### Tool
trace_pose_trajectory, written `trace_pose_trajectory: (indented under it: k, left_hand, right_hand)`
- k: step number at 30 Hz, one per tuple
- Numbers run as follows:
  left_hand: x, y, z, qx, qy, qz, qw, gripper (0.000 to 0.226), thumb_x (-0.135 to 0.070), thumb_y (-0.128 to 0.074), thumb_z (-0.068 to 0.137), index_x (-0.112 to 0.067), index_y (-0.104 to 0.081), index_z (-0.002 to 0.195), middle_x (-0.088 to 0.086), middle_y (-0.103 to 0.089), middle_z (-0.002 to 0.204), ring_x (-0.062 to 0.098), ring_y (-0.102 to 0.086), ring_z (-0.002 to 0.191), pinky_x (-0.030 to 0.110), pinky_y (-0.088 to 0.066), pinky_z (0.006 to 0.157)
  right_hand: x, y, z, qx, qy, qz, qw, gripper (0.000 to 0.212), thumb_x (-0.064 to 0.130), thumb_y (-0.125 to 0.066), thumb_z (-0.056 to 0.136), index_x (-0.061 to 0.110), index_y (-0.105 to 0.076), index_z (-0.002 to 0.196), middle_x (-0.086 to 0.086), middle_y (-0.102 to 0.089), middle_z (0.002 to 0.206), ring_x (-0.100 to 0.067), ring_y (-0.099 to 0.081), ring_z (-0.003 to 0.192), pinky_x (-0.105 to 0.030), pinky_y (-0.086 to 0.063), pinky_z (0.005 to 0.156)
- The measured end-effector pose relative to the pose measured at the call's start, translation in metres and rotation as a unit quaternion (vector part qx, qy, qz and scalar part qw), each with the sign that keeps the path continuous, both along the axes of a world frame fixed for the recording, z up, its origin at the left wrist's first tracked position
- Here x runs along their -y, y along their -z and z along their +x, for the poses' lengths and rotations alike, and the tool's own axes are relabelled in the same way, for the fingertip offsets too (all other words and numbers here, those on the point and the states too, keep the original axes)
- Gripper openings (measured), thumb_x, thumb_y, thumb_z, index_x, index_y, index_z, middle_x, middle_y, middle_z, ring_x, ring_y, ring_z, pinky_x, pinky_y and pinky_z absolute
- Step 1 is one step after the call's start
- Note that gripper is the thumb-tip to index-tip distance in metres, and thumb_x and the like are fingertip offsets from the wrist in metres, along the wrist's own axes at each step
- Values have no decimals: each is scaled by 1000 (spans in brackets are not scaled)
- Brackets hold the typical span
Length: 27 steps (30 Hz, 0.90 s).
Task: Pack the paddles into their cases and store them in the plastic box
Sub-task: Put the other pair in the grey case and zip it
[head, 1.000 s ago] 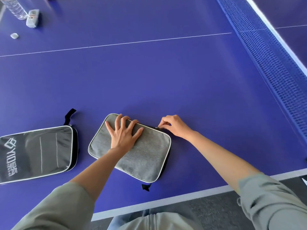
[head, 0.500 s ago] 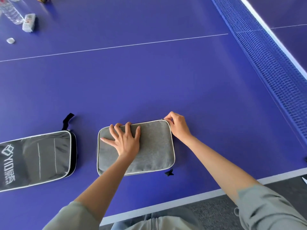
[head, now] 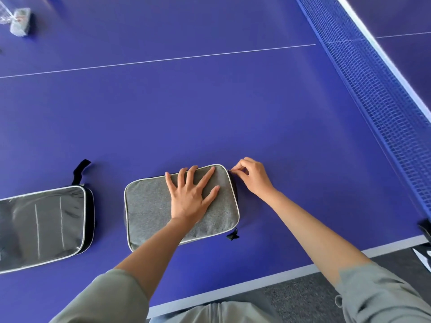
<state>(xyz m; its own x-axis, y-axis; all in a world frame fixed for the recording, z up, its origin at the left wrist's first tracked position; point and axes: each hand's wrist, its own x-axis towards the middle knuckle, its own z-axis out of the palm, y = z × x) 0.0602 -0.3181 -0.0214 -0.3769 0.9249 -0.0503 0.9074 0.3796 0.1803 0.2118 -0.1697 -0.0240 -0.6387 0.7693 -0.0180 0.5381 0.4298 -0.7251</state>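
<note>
A person in grey-green sleeves leans over the near edge of a blue table-tennis table [head: 210, 113], working on a grey fabric paddle case [head: 149, 210] that lies flat close to that edge, roughly midway along the visible stretch of it. The left hand [head: 192, 197] lies palm-down on the case's far right portion, fingers spread and straight, pressing the fabric to the table. The right hand [head: 253, 177] sits just beside the case's far right corner, thumb and forefinger pinched together on what looks like a small zipper pull [head: 231, 170] at that corner; the remaining fingers are curled. A second black pull tab [head: 232, 236] sticks out at the case's near right corner.

To the left, apart from the grey case, a black and silver paddle case [head: 42, 227] also lies flat near the near edge, partly cut off by the frame, its black loop strap [head: 80, 171] pointing toward the far side. Whether either case holds a paddle cannot be told.

The blue net [head: 373, 101] runs along the table's right side. At the far left corner of the view stand a small grey block [head: 21, 23] and part of a clear bottle [head: 3, 16]. A white centre line [head: 163, 60] crosses the surface. Grey carpet [head: 303, 297] shows below the table's white-edged rim.
</note>
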Motion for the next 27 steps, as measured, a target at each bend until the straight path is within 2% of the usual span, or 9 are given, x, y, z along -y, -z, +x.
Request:
trace_pose_trajectory:
  k: [4, 10, 16, 19, 23, 27]
  left_hand:
    - [1, 0, 1, -5, -5, 8, 1000, 55, -67, -21, 88, -49, -32, 139, 2, -44, 138, 28, -36, 132, 64, -7, 110]
    - [0, -4, 3, -2, -10, 6, 1000, 56, -67, -19, 87, -49, -32, 139, 2, -44, 137, 28, -35, 131, 64, -6, 111]
    - [0, -4, 3, -5, -12, 7, 1000, 58, -66, -17, 87, -48, -33, 139, 4, -44, 133, 29, -36, 129, 64, -5, 111]
    - [0, -7, 6, -1, -16, 0, 1000, 59, -65, -15, 87, -46, -34, 140, 7, -44, 130, 29, -36, 126, 64, -5, 110]
    - [-1, -9, 7, -10, -16, -18, 1000, 57, -61, -17, 89, -46, -30, 142, 9, -42, 131, 29, -35, 126, 64, -6, 110]
    - [2, -11, 9, 9, -17, -27, 999, 53, -58, -24, 93, -43, -26, 144, 10, -34, 142, 29, -26, 135, 62, -3, 110]
  right_hand:
    - [19, 0, 14, -11, 27, 2, 1000, 8, 4, -66, 84, 2, -67, 76, -9, -63, 77, -10, -53, 63, -8, -40, 62]
    - [64, 4, 41, -21, 57, -14, 998, 14, -3, -64, 83, 0, -61, 70, -8, -58, 72, 1, -48, 59, -8, -37, 57]
    - [111, 3, 73, -33, 70, -15, 997, 21, 1, -64, 86, 2, -57, 67, 3, -49, 70, 1, -43, 56, -6, -32, 54]
    - [131, 4, 76, -37, 86, -35, 995, 18, 2, -64, 86, 2, -59, 69, 1, -53, 70, 3, -46, 58, -8, -34, 53]
    - [154, 7, 69, -38, 130, -76, 988, 9, 1, -65, 85, 4, -66, 77, -6, -62, 73, -5, -54, 62, -12, -40, 55]
    - [154, 1, 61, -58, 153, -94, 982, 9, -1, -63, 85, 8, -65, 84, -4, -63, 80, -12, -60, 69, -14, -46, 62]
